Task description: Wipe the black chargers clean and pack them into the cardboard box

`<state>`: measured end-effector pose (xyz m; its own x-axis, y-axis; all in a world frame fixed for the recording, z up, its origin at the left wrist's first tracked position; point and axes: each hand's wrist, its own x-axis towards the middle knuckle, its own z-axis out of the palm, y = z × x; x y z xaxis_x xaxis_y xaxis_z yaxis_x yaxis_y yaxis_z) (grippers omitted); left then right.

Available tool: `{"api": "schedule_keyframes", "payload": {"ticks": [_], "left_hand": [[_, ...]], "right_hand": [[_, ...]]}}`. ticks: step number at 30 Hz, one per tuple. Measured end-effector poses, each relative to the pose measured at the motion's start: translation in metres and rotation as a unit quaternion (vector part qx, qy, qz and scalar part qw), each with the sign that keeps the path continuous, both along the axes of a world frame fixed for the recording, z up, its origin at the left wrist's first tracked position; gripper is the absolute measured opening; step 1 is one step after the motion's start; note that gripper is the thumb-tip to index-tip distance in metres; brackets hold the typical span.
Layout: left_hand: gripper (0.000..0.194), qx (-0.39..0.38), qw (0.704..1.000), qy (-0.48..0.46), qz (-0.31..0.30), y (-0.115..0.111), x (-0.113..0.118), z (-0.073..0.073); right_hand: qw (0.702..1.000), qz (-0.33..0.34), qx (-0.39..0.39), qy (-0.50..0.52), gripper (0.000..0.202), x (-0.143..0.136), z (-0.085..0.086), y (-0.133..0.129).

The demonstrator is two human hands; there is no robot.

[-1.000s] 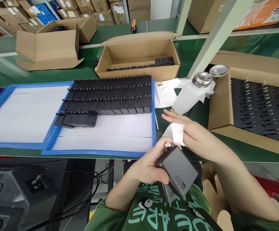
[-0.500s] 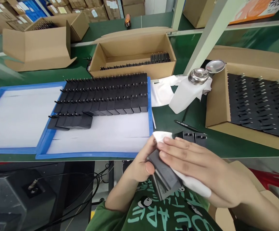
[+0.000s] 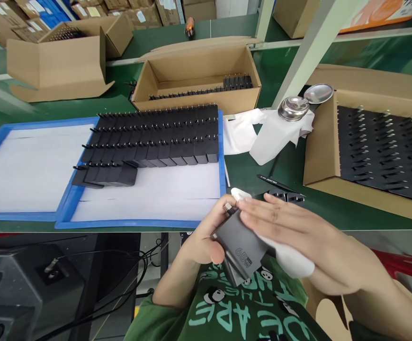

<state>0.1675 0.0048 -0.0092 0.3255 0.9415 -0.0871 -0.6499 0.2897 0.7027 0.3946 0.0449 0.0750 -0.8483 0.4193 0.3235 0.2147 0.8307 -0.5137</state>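
My left hand (image 3: 208, 237) grips a black charger (image 3: 243, 244) with "65W" printed on its broad face, in front of my shirt. Metal prongs show at its upper end, and a second black block seems to lie beneath it. A white cloth (image 3: 293, 258) is held under my right hand (image 3: 294, 229), whose fingers lie closed together over it against the charger's right side. Just beyond my right fingers, more black chargers (image 3: 293, 196) rest on the green table, partly hidden.
A blue-rimmed tray (image 3: 135, 223) holds rows of black chargers. Behind it stands an open carton (image 3: 199, 102). A metal-topped bottle (image 3: 270, 137), white cloth (image 3: 239, 132) and black tweezers (image 3: 277, 183) lie to the right, beside a filled carton (image 3: 321, 166).
The charger has turned so its printed broad face shows, and its prongs have come into view. My right hand and the cloth have shifted slightly.
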Motion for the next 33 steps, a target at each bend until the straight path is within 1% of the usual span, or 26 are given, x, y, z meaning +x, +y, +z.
{"api": "schedule_keyframes", "payload": {"ticks": [1,2,3,4,5,6,8,9,10,11,12,13,15,17,20,22,23,24,25,26,28,29,30,31,32,33], "left_hand": [[0.086,0.035,0.999,-0.008,-0.017,0.000,0.002,0.001],[0.081,0.065,0.997,-0.023,-0.028,0.000,0.004,0.003],[0.075,0.081,0.995,-0.044,-0.030,0.002,0.006,0.006],[0.070,0.074,0.995,-0.070,-0.020,0.004,0.008,0.010],[0.068,0.049,0.994,-0.099,-0.007,0.007,0.011,0.013],[0.068,0.019,0.992,-0.126,-0.002,0.010,0.012,0.017],[0.072,-0.029,0.984,-0.173,-0.018,0.015,0.015,0.021],[0.073,-0.042,0.979,-0.194,-0.035,0.017,0.016,0.023],[0.073,-0.054,0.974,-0.216,-0.051,0.017,0.017,0.023],[0.072,-0.068,0.967,-0.240,-0.060,0.017,0.017,0.023],[0.071,-0.089,0.959,-0.265,-0.058,0.016,0.018,0.023],[0.070,-0.114,0.950,-0.287,-0.053,0.014,0.019,0.023],[0.067,-0.163,0.934,-0.317,-0.034,0.010,0.020,0.024],[0.065,-0.196,0.922,-0.332,-0.022,0.007,0.021,0.025],[0.059,-0.225,0.914,-0.337,-0.018,0.007,0.022,0.030],[0.057,-0.239,0.915,-0.323,-0.019,0.008,0.023,0.033],[0.058,-0.243,0.918,-0.313,-0.023,0.009,0.024,0.035],[0.061,-0.246,0.921,-0.300,-0.028,0.010,0.025,0.036],[0.064,-0.248,0.925,-0.285,-0.032,0.011,0.027,0.038],[0.066,-0.249,0.931,-0.266,-0.033,0.012,0.029,0.038],[0.070,-0.250,0.942,-0.221,-0.032,0.013,0.033,0.038],[0.071,-0.250,0.947,-0.202,-0.033,0.012,0.034,0.037],[0.072,-0.248,0.951,-0.183,-0.035,0.012,0.036,0.036],[0.074,-0.245,0.955,-0.163,-0.042,0.011,0.037,0.034],[0.075,-0.240,0.959,-0.143,-0.050,0.011,0.037,0.032],[0.077,-0.233,0.963,-0.125,-0.057,0.010,0.037,0.030]], "right_hand": [[0.999,-0.014,-0.026,0.015,0.059,0.004,-0.004,0.001],[0.996,-0.047,-0.063,0.036,0.057,0.008,-0.008,0.002],[0.986,-0.095,-0.114,0.069,0.054,0.011,-0.011,0.002],[0.966,-0.151,-0.176,0.116,0.049,0.013,-0.014,0.002],[0.933,-0.205,-0.241,0.172,0.046,0.014,-0.017,0.001],[0.890,-0.249,-0.307,0.228,0.043,0.014,-0.020,0.001],[0.805,-0.286,-0.412,0.318,0.044,0.012,-0.024,0.002],[0.773,-0.291,-0.448,0.344,0.045,0.010,-0.026,0.003],[0.746,-0.299,-0.475,0.358,0.045,0.008,-0.027,0.005],[0.727,-0.301,-0.497,0.365,0.046,0.006,-0.028,0.007],[0.716,-0.296,-0.514,0.369,0.047,0.004,-0.029,0.009],[0.713,-0.285,-0.524,0.369,0.048,0.003,-0.030,0.011],[0.726,-0.250,-0.531,0.359,0.048,0.000,-0.031,0.013],[0.739,-0.237,-0.518,0.359,0.046,-0.005,-0.032,0.012],[0.748,-0.274,-0.463,0.389,0.037,-0.017,-0.028,0.008],[0.749,-0.314,-0.408,0.416,0.027,-0.025,-0.021,0.005],[0.757,-0.329,-0.374,0.422,0.024,-0.029,-0.017,0.005],[0.776,-0.336,-0.330,0.418,0.024,-0.032,-0.013,0.007],[0.811,-0.328,-0.277,0.398,0.025,-0.034,-0.009,0.009],[0.857,-0.299,-0.213,0.362,0.026,-0.036,-0.005,0.013],[0.951,-0.182,-0.088,0.236,0.031,-0.038,0.000,0.024],[0.979,-0.116,-0.043,0.162,0.035,-0.038,0.002,0.030],[0.993,-0.064,-0.019,0.095,0.041,-0.038,0.004,0.036],[0.999,-0.032,-0.013,0.034,0.048,-0.039,0.005,0.041],[1.000,-0.022,-0.016,-0.014,0.055,-0.039,0.006,0.045],[0.998,-0.028,-0.019,-0.050,0.060,-0.040,0.007,0.047]]}}
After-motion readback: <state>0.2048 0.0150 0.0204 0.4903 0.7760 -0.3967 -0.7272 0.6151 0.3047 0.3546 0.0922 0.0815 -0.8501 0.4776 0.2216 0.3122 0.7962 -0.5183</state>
